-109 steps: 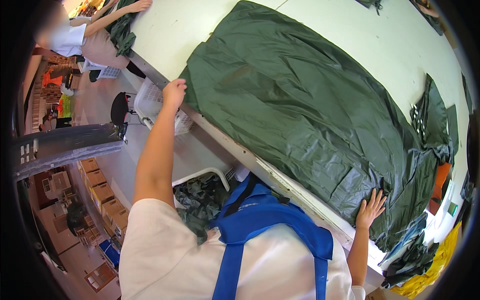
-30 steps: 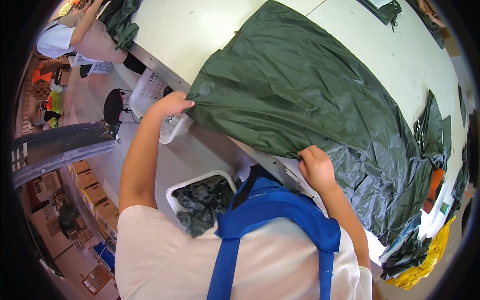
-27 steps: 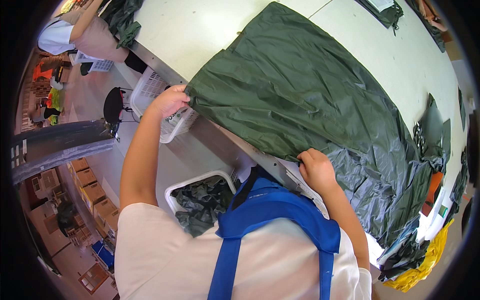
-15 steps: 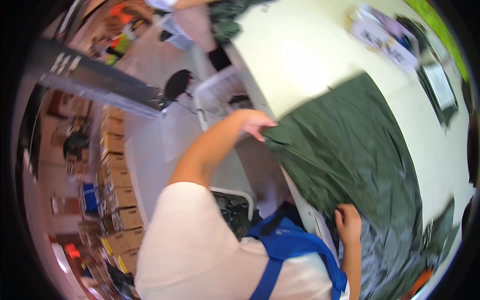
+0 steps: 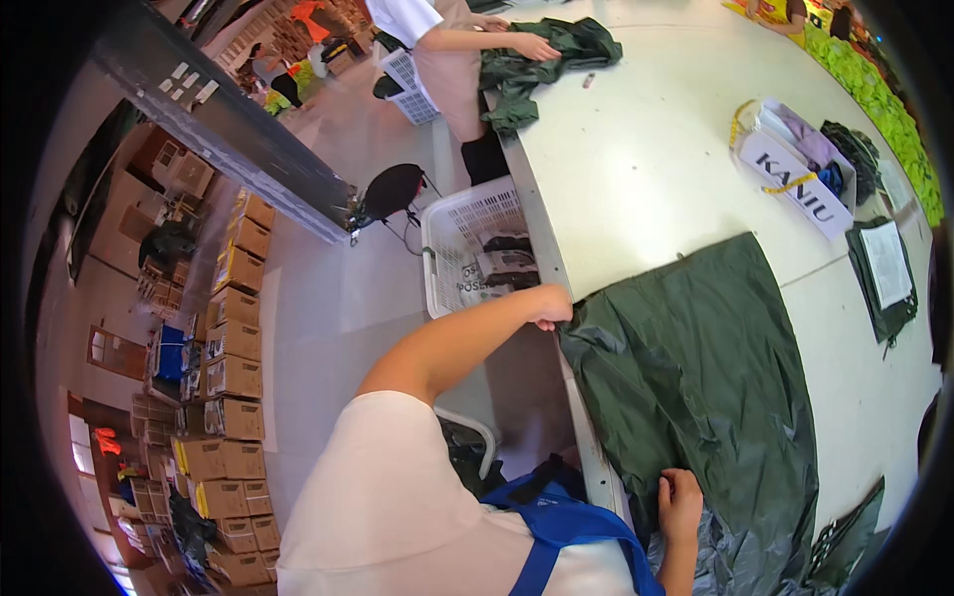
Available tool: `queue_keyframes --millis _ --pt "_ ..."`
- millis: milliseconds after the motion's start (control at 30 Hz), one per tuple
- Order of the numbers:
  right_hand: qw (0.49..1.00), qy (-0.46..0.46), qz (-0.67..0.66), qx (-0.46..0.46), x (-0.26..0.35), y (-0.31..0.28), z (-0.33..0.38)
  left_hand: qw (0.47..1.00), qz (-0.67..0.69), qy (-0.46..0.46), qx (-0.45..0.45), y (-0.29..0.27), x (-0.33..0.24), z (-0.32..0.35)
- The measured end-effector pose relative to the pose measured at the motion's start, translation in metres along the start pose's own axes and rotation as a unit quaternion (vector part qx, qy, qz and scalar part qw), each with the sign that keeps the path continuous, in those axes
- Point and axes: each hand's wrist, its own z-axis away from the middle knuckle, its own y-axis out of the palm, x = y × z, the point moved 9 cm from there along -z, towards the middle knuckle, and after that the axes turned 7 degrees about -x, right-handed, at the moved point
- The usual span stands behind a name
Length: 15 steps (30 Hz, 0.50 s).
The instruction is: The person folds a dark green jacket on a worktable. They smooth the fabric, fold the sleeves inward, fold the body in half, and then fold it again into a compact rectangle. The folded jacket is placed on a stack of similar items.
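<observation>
A large dark green sheet of fabric (image 5: 711, 387) lies spread on the pale table (image 5: 646, 169). My left hand (image 5: 550, 308) grips its near left corner at the table's edge. My right hand (image 5: 680, 502) pinches the fabric's near edge lower down, close to my body. A blue strap or apron piece (image 5: 556, 521) hangs on my front, over a cream top.
A white plastic basket (image 5: 467, 233) with packets stands on the floor left of the table. Another person (image 5: 447, 40) handles green fabric (image 5: 542, 55) at the far end. A white box (image 5: 795, 169) and a dark pouch (image 5: 879, 273) lie on the table. Stacked cartons (image 5: 224, 348) line the floor.
The view has swung left, toward the floor and basket. My left hand still holds the fabric's corner at the table edge. My right hand has slid nearer along the edge, still gripping.
</observation>
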Motion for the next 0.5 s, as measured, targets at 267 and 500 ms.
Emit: queue_keyframes --millis 267,500 --pt "0.995 0.056 -0.064 0.058 0.010 -0.012 -0.025 0.992 0.122 0.026 0.017 0.010 -0.028 0.016" --pt "0.975 -0.218 0.011 0.041 0.118 -0.002 -0.152 0.989 0.148 -0.018 -0.015 -0.003 -0.015 0.047"
